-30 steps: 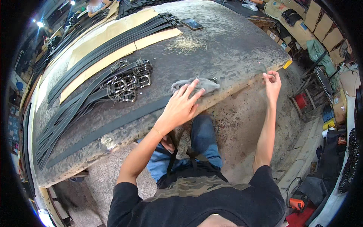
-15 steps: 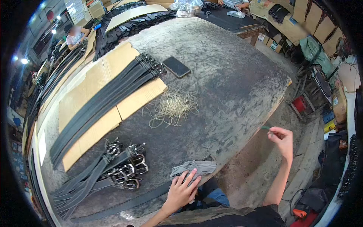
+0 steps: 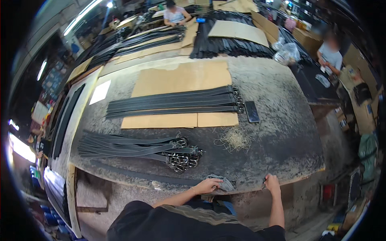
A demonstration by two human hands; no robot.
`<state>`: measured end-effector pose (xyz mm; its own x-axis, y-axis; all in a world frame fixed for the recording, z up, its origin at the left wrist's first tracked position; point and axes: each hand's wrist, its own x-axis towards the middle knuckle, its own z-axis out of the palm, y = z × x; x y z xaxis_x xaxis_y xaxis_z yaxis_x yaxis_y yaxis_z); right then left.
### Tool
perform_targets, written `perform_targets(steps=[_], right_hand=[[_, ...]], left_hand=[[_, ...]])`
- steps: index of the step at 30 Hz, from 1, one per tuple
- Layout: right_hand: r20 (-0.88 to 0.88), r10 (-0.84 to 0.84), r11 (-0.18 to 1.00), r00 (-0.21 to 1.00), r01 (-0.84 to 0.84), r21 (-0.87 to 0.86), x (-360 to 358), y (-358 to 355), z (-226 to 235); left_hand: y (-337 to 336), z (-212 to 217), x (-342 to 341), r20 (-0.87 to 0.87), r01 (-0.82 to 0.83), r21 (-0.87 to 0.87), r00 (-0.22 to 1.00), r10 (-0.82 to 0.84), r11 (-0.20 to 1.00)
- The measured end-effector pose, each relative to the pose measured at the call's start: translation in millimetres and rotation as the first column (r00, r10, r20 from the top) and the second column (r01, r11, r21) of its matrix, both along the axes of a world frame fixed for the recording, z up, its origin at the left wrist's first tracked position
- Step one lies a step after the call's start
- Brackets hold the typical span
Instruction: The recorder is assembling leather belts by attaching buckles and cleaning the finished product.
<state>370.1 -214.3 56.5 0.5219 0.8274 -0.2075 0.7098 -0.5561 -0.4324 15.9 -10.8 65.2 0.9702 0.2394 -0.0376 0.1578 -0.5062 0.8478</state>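
At the table's front edge my left hand (image 3: 207,186) has its fingers curled on a crumpled grey cloth (image 3: 227,183). To its right, my right hand (image 3: 272,182) is closed in a pinch over the edge; a small dark bit shows at its fingertips, too small to name. A single dark belt (image 3: 140,173) lies along the front edge, running up to my left hand. Behind it is a loose heap of dark belts (image 3: 124,146), their metal buckles (image 3: 183,156) bunched at the right end.
A neat row of belts (image 3: 173,100) lies on cardboard (image 3: 181,76). Beside it are a black phone (image 3: 252,111) and a tangle of pale thin strands (image 3: 235,139). Two people (image 3: 175,15) (image 3: 330,56) sit at far tables. Cardboard covers a belt stack (image 3: 237,32) at the back.
The view has swung left and shows more of the table. My right hand has come in to the table edge, and the left fingers, spread on the cloth before, are now curled.
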Motion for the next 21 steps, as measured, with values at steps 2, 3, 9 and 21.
perform_targets(steps=[2, 3, 9, 21], right_hand=[[0.134, 0.029, 0.999, 0.991, -0.025, -0.031, -1, -1, 4], [0.135, 0.04, 0.999, 0.99, -0.036, -0.027, -2, 2, 4], [0.203, 0.006, 0.999, 0.979, -0.015, 0.041, -2, -2, -1], [-0.125, -0.219, 0.974, 0.968, 0.21, -0.08, -2, -9, 2]], left_hand=[[-4, -2, 5, -0.03, -0.048, 0.007, 0.998, 0.048, 0.999], [-3, -3, 6, -0.059, -0.074, 0.012, 0.995, 0.074, 0.997], [-6, 3, 13, -0.07, -0.124, 0.042, 0.989, 0.127, 0.991], [8, -16, 18, -0.28, -0.254, 0.106, 0.92, 0.274, 0.961]])
